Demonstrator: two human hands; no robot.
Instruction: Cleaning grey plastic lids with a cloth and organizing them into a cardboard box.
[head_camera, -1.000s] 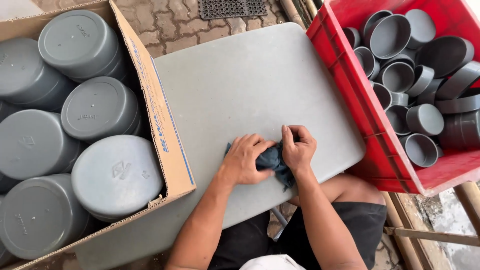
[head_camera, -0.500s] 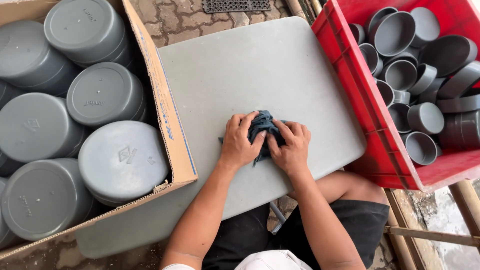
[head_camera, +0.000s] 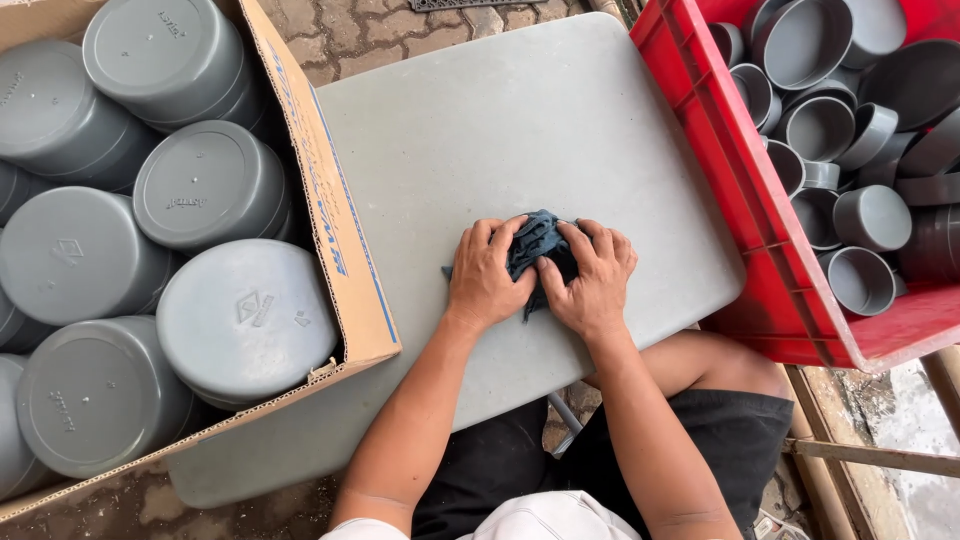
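Two hands press on one dark blue cloth (head_camera: 538, 250), bunched near the middle of the grey worktop (head_camera: 500, 120). The left hand (head_camera: 487, 275) lies on the cloth's left part, the right hand (head_camera: 592, 275) on its right part, so the cloth sits between and under both, about equally near each. The fingers (head_camera: 480, 245) of each hand are curled down, gripping the folds. The cloth looks crumpled and soft, with no clear long axis. A cardboard box (head_camera: 345, 260) of large grey caps (head_camera: 245, 320) stands left; a red crate (head_camera: 720, 200) of smaller grey pipe fittings (head_camera: 860, 280) stands right.
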